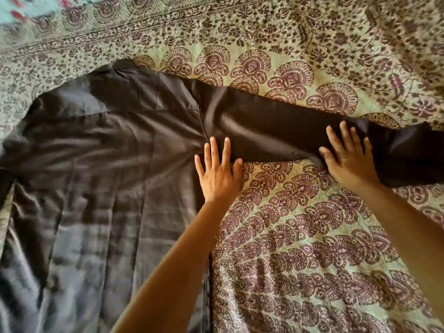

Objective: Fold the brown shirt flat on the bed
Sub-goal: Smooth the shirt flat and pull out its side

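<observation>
The brown shirt lies spread on the bed, its body filling the left half of the view, wrinkled toward the bottom. One long sleeve stretches out flat to the right, its cuff end near the right edge. My left hand rests palm down, fingers apart, at the armpit where the sleeve meets the body. My right hand presses flat on the sleeve further right, fingers spread. Neither hand grips the cloth.
The bed is covered by a green bedspread with dark purple paisley and floral print, showing above, below and right of the sleeve. A blurred red-and-teal patch sits at the far upper left.
</observation>
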